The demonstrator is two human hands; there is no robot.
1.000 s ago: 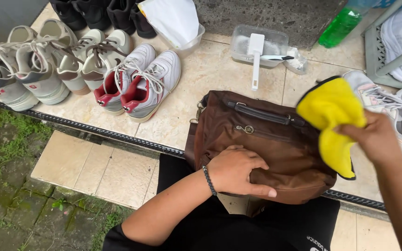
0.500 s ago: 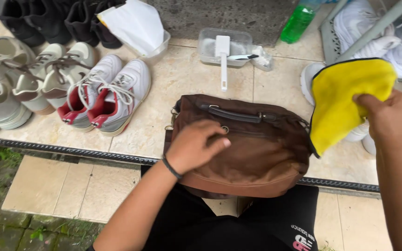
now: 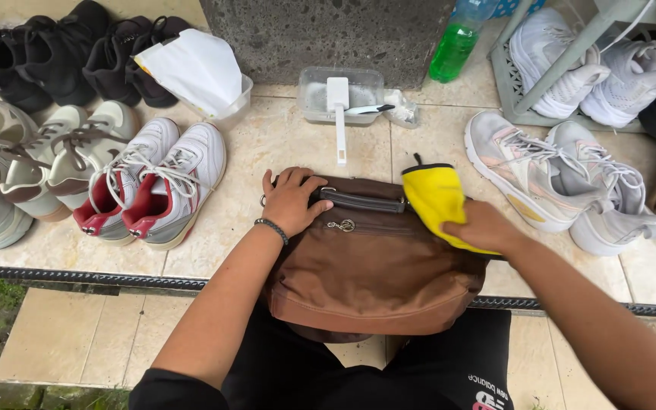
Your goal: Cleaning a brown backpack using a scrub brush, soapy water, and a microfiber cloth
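A brown fabric bag (image 3: 373, 273) lies across my lap and the edge of the tiled step. My left hand (image 3: 291, 199) grips the bag's top left corner, beside its dark zipper strip; a dark bead bracelet sits on that wrist. My right hand (image 3: 482, 226) presses a yellow cloth (image 3: 438, 199) onto the bag's top right part.
White and red sneakers (image 3: 152, 182) and several more pairs line the left. Grey-white sneakers (image 3: 563, 178) lie at the right, below a shoe rack (image 3: 571, 53). A clear tub with a white brush (image 3: 338, 99), a green bottle (image 3: 453, 49) and a white paper-filled container (image 3: 199, 72) stand behind.
My left hand slid from the bag's middle up to its top left corner. My right hand brought the raised yellow cloth down onto the bag.
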